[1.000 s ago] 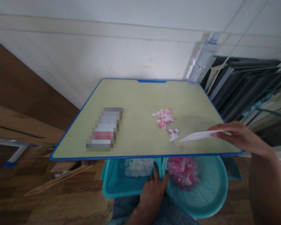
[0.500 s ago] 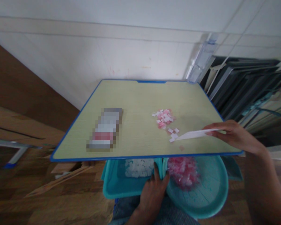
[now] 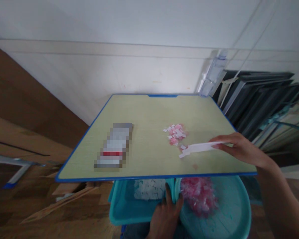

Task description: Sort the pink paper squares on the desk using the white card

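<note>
We judge it partway: bits (image 3: 176, 133) piled on the board (image 3: 144, 111), a few apart by the card (image 3: 201, 147) pinched in our right hand (image 3: 243, 149), tub (image 3: 129, 220) and basin (image 3: 235, 217) stocked, our left hand (image 3: 165, 215) at their rims, grip unclear.

Open lane down the table (image 3: 147, 139)
Passable between pixelated slab (image 3: 114, 144) and paper pile (image 3: 176, 133); wall (image 3: 139, 73) blocks the far side.

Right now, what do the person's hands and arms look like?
No glove, ring or bracelet shows on the left hand or right hand. The right forearm is bare, with no sleeve in view; the left forearm is below the frame.
</note>
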{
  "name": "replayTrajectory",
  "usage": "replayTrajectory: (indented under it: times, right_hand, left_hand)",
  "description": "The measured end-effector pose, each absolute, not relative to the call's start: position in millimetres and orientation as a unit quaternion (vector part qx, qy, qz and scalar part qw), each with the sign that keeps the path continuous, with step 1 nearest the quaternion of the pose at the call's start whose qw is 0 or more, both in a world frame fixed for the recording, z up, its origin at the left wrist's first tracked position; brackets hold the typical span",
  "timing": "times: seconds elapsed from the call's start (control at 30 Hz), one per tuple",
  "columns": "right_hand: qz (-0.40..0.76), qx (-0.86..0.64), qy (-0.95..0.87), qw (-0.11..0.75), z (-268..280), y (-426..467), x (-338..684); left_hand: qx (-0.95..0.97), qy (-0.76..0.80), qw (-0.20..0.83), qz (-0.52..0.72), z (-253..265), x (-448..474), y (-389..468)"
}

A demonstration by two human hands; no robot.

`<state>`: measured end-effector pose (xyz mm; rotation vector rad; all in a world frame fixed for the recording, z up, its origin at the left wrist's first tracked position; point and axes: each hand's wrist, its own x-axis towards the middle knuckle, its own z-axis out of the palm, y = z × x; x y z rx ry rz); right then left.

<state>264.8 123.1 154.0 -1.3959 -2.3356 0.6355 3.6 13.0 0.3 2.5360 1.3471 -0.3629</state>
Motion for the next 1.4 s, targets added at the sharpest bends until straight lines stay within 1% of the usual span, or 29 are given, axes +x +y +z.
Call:
replayTrajectory:
  times: [0.13, 0.33, 0.6, 0.73, 0.83, 0.97, 1.03, 1.27, 1.33, 1.4]
  right_hand:
    - [0.226, -0.48, -0.831, 0.168, 157, 127, 260]
    - [0.234, -0.456, -0.837, 0.192, 157, 131, 251]
    - [0.218, -0.394, -0.873, 0.186, 159, 137, 218]
    - [0.182, -0.399, -0.875, 0.204, 156, 141, 204]
    - [0.194, -0.383, -0.881, 0.2, 154, 142, 200]
    - [0.176, -0.429, -0.853, 0.24, 154, 138, 204]
    - [0.189, -0.433, -0.847, 0.242, 154, 136, 209]
    - [0.256, -0.41, -0.858, 0.171, 158, 126, 232]
    - [0.262, -0.43, -0.845, 0.177, 159, 124, 236]
    - [0.26, -0.451, -0.83, 0.203, 158, 123, 235]
  left_hand:
    - [0.871, 0.46, 0.121, -0.122, 0, 3, 13]
    - [0.871, 0.46, 0.118, -0.126, 0, 3, 12]
    - [0.868, 0.471, 0.115, -0.11, 0, 4, 11]
    - [0.868, 0.466, 0.119, -0.124, 3, 4, 12]
    - [0.869, 0.464, 0.117, -0.127, 3, 3, 12]
    - [0.87, 0.463, 0.113, -0.126, 2, 3, 11]
    - [0.869, 0.463, 0.115, -0.13, 2, 4, 11]
    - [0.865, 0.469, 0.125, -0.125, 5, 4, 11]
    - [0.866, 0.469, 0.125, -0.118, 4, 4, 11]
    - [0.866, 0.469, 0.125, -0.116, 3, 3, 11]
